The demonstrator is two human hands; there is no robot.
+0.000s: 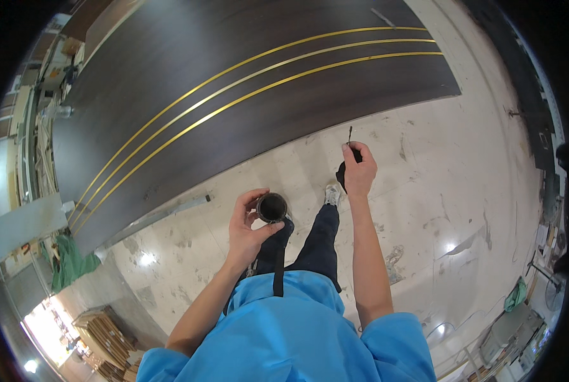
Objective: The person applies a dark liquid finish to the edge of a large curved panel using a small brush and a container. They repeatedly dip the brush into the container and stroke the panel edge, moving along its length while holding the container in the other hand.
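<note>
My left hand (247,223) is wrapped around a small dark round jar (272,207) with its open mouth facing up; the inside looks dark. Between the fingertips of my right hand (360,169) is a thin dark brush (350,134), its tip pointing away from me. A black piece (341,176) shows beside and under that hand, mostly hidden by it; I cannot make out what it is. Beyond both hands lies a large dark brown panel (246,127) with three gold strips (246,78) running along it. Neither hand touches the panel.
A pale, stained floor (437,191) surrounds my feet. A long metal bar (163,213) lies along the panel's near edge. Green cloth (74,261) hangs at the left, above stacked brown boards (103,334). A fan (554,296) stands at the right edge.
</note>
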